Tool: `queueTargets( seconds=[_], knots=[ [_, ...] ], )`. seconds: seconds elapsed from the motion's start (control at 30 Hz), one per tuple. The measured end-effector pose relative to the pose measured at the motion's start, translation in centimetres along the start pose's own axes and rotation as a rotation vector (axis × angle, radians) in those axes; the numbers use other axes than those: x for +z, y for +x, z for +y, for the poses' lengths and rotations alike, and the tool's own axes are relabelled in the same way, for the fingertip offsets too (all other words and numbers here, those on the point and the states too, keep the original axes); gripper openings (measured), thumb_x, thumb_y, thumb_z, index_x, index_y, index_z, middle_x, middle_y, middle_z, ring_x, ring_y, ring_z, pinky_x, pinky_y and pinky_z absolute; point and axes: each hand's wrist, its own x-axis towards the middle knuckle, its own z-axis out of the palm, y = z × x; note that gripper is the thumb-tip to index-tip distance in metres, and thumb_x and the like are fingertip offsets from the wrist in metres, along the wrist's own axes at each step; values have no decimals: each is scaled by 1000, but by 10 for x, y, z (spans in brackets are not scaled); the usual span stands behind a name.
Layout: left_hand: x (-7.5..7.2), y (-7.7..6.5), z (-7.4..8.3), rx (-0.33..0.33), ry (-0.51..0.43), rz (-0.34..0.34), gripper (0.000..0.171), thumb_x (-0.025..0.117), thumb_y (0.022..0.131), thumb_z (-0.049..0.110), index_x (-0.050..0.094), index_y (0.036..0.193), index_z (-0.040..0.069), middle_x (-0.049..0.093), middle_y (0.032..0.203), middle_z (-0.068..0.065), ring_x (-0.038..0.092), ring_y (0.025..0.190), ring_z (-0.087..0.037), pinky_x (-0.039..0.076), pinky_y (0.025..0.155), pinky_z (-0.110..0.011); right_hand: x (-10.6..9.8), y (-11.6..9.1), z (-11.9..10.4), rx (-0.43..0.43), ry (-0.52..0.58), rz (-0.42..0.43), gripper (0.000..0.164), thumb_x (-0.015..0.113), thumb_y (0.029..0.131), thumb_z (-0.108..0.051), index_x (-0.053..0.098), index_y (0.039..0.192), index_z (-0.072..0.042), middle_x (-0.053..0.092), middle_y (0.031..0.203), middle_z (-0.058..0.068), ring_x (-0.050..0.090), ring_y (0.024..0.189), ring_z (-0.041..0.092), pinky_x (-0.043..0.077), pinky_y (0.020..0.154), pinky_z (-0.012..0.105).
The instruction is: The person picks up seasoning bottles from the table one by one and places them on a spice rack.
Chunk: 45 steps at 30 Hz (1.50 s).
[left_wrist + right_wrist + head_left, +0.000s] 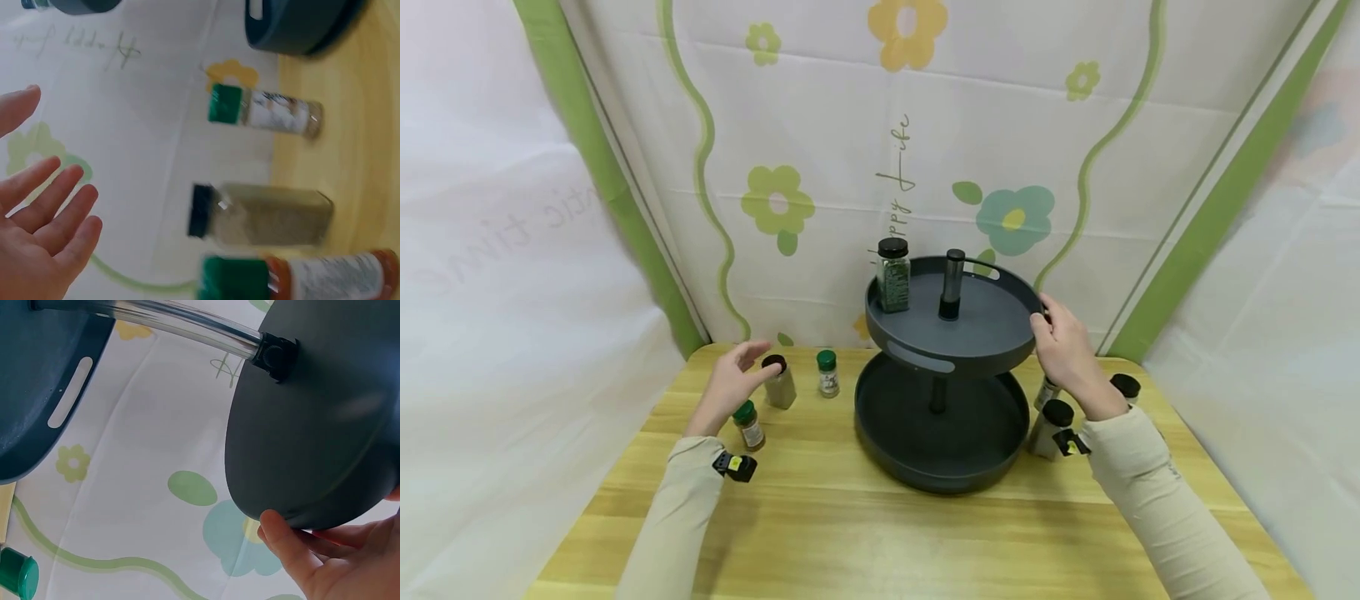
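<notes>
A dark grey two-tier round tray (992, 321) stands on the table; its lower tier (925, 450) holds nothing. My right hand (1070, 354) pinches the upper tier's rim at the right, thumb and fingers on either side of the edge, as the right wrist view shows from beneath. On the upper tier's left side stands a spice jar (894, 285) with a black lid and green flakes. My left hand (730, 387), fingers spread and holding nothing, hovers by a black-lidded jar of greyish powder (269, 215). Whether it touches that jar is unclear in the head view.
Two green-capped spice bottles, one farther back (828, 377) and one nearer (751, 429), stand at the left. Right of the tray, partly behind my right arm, are several jars, among them a black-lidded one (1047, 427). A patterned curtain (835, 142) hangs behind the table (820, 533).
</notes>
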Motion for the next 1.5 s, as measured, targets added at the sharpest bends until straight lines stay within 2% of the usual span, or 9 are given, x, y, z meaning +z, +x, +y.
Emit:
queueTargets(
  seconds=[0.13,0.33,0.5,0.67,0.8,0.97,1.1,1.27,1.5],
  knots=[
    [-4,-7,-17,-50,36,-28,64,66,90,32,40,141,2,36,145,-20,28,134,-40,25,108,-50,1,0,3,-17,20,4,57,26,104,-33,19,149,2,27,144,30,33,127,46,31,97,61],
    [-10,-13,-39,-65,46,-92,68,66,90,29,36,141,-4,33,144,-27,29,131,-45,27,105,-54,0,0,7,-55,47,22,60,25,104,-36,20,148,4,28,142,32,33,127,48,30,97,61],
    [-13,-17,-60,-106,27,-162,72,66,90,32,32,143,-3,33,144,-27,30,131,-44,32,101,-57,1,1,10,-70,52,36,62,24,104,-39,22,147,5,30,141,32,33,126,48,29,98,61],
    [-12,-18,-76,-127,37,-229,72,66,90,34,34,142,-3,37,141,-26,40,125,-40,39,97,-51,0,3,13,-90,52,44,62,21,104,-40,23,146,6,29,143,31,29,129,48,26,100,62],
    [-9,-19,-84,-133,20,-220,64,70,88,29,42,137,-1,43,136,-26,49,116,-35,45,92,-44,-1,6,16,-108,68,37,61,20,104,-39,23,147,5,27,146,30,26,131,48,24,101,62],
    [-6,-19,-91,-103,-28,-220,57,70,87,20,45,134,-2,46,131,-28,54,110,-31,47,88,-36,-2,10,18,-114,92,22,61,21,104,-40,21,149,1,24,149,26,23,134,45,21,104,61],
    [-8,-22,-98,-107,-63,-207,53,69,88,14,47,132,-4,49,129,-27,54,111,-31,44,94,-42,-2,14,18,-103,107,14,63,22,103,-43,21,149,0,23,151,24,21,136,42,19,106,59],
    [-8,-26,-104,-127,-40,-195,51,71,86,18,52,126,-7,56,124,-25,53,114,-32,37,99,-51,-2,17,17,-67,119,4,65,22,103,-46,23,149,0,23,151,23,20,137,40,18,107,56],
    [-7,-27,-107,-115,-4,-191,47,72,85,16,54,122,-7,60,118,-21,55,111,-32,40,97,-49,-1,18,17,-41,193,-26,62,23,103,-43,19,150,-2,18,153,22,16,139,40,17,107,58]
  ],
)
